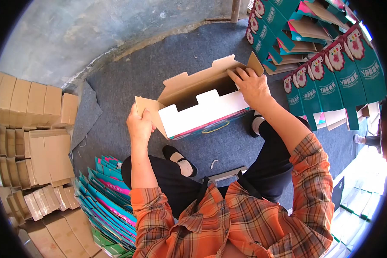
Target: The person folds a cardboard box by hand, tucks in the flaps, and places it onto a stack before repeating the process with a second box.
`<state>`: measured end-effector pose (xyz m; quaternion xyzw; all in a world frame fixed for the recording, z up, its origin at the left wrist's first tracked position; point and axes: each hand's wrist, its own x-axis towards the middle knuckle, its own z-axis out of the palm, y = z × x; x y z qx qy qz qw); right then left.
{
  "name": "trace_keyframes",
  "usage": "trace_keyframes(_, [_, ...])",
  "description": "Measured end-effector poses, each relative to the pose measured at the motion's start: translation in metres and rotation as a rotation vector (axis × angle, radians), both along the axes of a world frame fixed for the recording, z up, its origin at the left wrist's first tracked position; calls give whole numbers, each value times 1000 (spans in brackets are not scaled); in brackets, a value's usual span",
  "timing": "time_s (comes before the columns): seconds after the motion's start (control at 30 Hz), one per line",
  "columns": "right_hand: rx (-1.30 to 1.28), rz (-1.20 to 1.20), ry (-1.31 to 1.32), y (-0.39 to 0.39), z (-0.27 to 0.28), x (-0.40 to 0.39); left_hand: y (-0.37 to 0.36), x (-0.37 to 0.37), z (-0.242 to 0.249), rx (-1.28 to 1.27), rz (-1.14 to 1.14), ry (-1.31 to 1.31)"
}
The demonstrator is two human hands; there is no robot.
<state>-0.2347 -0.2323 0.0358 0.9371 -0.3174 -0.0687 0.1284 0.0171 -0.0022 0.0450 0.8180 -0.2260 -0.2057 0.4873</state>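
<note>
1 open box (202,112), mid-frame, w/ 2 hands on it: L hand (140,126) pinching 1 end flap (151,111), R hand (253,89) w/ fingers slightly spread at opp. end.

There is one open box (219,103) between the left hand (139,127) and the right hand (252,89), and below them are two black shoes (170,150). Right of the right hand, five teal boxes (327,88) make one near row.
</note>
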Motion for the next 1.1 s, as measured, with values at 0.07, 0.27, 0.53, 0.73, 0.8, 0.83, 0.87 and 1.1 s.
trace_keyframes(0.07, [-14,3,-7,0,-2,0,2,1,-2,0,-6,10])
trace_keyframes(0.27, [-88,23,-37,-3,-9,-1,3,-15,-25,-151,-154,-118])
trace_keyframes(0.53, [-92,32,-100,-4,-11,-3,-5,-29,-25,65,-357,-514])
trace_keyframes(0.73, [-100,36,-158,-6,-13,-3,-5,-28,-22,0,-320,-414])
trace_keyframes(0.8, [-62,20,-148,-5,-11,-3,-5,-30,-20,51,-397,-579])
trace_keyframes(0.83, [-60,19,-149,-6,-12,-2,-6,-32,-18,52,-398,-580])
trace_keyframes(0.87, [-68,23,-157,-6,-13,-2,-8,-35,-15,170,-508,-654])
trace_keyframes(1.1, [100,170,-335,-6,-5,-10,-20,-27,-21,213,-504,-552])
